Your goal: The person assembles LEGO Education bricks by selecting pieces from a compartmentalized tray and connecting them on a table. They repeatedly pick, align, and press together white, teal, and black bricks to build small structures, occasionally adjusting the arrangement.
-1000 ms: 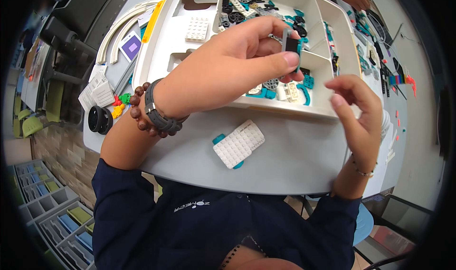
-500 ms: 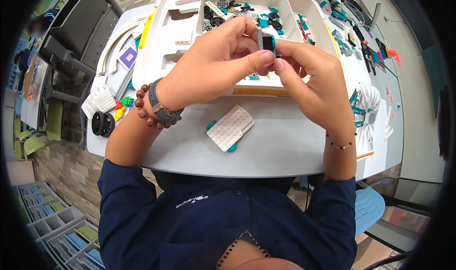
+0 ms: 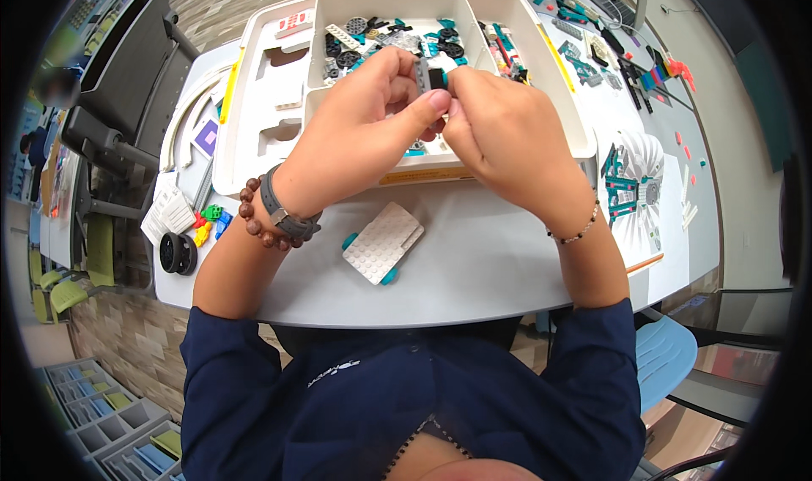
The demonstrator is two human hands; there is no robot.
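Observation:
Over the near part of a white parts tray, both hands meet on a small building-brick assembly in grey, black and teal. My left hand is closed, with thumb and fingers pinching its grey side. From the other side my right hand grips the teal end; its curled fingers cover most of that end. On the table below lies a white studded plate, turned at an angle, with teal pieces poking out at two of its corners.
Loose black, teal and grey bricks fill the tray's compartments. To the left stand black wheels and small coloured pieces. On the right lie a printed sheet, an orange pencil and scattered parts.
Both hands have shifted slightly left in the picture with the assembly between them. My right hand has turned, so its back now faces up. The whole scene has shifted a little too.

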